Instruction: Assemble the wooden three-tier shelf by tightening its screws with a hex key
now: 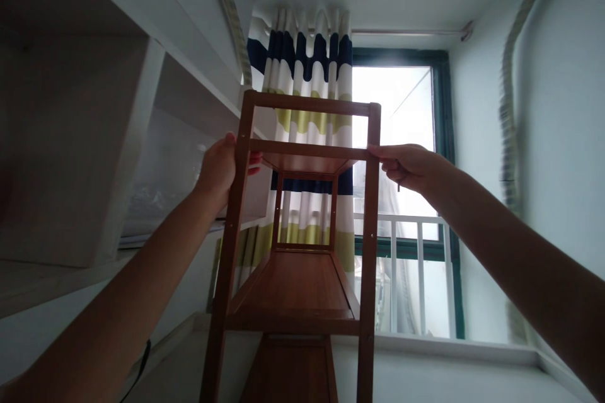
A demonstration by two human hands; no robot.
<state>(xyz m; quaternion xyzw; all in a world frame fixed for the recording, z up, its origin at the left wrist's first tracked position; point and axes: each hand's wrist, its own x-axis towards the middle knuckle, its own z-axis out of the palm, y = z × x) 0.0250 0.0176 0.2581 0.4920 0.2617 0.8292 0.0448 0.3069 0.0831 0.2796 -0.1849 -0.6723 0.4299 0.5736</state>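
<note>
A reddish-brown wooden shelf rack (293, 286) stands tall in front of me, with several tiers and small fastener points on its front posts. My left hand (218, 167) is wrapped round the left front post, its fingertips showing on the inner side. At the right front post, beside the upper shelf's front rail (309, 150), my right hand (406, 165) touches the wood with its thumb and forefinger. Its other fingers are curled, and a thin dark rod (398, 186) pokes out below them; most of it is hidden.
White wall shelving (130, 151) runs close along the left. Behind the rack hang a striped curtain (314, 85) and a green-framed window (442, 138) with white railings (420, 277). A low white ledge (454, 346) crosses below. A ribbed hose (508, 107) runs down the right wall.
</note>
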